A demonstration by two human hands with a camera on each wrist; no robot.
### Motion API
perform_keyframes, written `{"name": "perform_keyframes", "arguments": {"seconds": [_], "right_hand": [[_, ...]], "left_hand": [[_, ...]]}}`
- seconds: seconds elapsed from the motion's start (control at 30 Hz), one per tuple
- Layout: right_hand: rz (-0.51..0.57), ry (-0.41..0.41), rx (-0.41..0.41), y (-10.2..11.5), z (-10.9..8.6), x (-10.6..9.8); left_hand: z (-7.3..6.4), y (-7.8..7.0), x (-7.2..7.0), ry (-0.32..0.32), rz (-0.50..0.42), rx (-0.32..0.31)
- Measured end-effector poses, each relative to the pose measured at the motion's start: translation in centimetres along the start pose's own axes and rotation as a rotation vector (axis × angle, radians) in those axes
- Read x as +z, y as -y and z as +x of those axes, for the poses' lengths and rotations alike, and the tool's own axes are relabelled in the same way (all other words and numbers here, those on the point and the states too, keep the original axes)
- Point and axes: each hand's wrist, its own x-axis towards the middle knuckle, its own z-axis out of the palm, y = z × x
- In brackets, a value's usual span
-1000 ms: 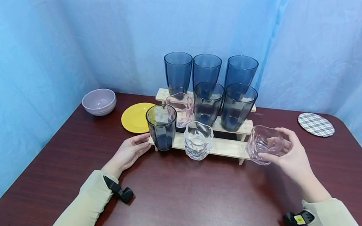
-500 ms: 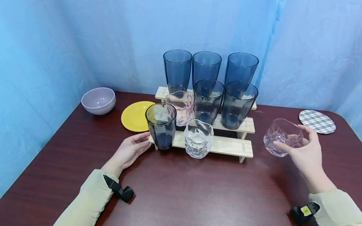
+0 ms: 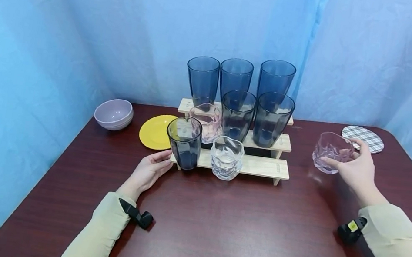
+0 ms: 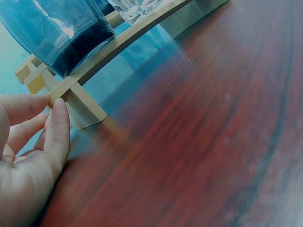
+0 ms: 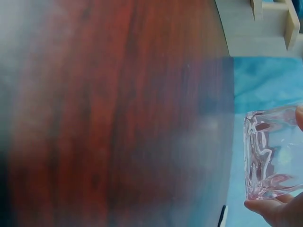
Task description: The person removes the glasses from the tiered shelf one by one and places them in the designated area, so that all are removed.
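Observation:
My right hand [image 3: 360,170] grips a short, faintly pink glass [image 3: 331,152] with a wavy surface, held to the right of the wooden rack; its thick base shows in the right wrist view. At the rack's [image 3: 261,166] lower left end is my left hand [image 3: 146,173], and in the left wrist view its thumb and finger pinch the corner of the front step. A tall dark glass [image 3: 183,147] and a short clear glass [image 3: 226,160] stand on that step. The middle step carries a pink glass [image 3: 204,124] and two dark glasses, one of them the right-hand glass [image 3: 272,122].
Several tall blue glasses, including the left one [image 3: 202,79], stand on the top step. To the left lie a lilac bowl [image 3: 113,115] and a yellow plate [image 3: 155,132]. A round checked mat [image 3: 364,138] lies back right. Blue curtains [image 3: 145,27] surround the table.
The right hand has carried the pink glass from the right end of the front step rightward and a little back. The left hand keeps its place at the rack's corner.

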Motion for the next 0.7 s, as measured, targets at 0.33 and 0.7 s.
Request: {"name": "perform_keyframes", "arguments": {"seconds": [0.33, 0.7], "right_hand": [[0.115, -0.062, 0.149, -0.6, 1.5, 0.1], [0.054, -0.053, 0.188, -0.9, 2.5, 0.8]], "left_hand": [[0.0, 0.0, -0.1, -0.006, 0.012, -0.008], [0.1, 0.2, -0.1, -0.001, 0.020, 0.005]]}}
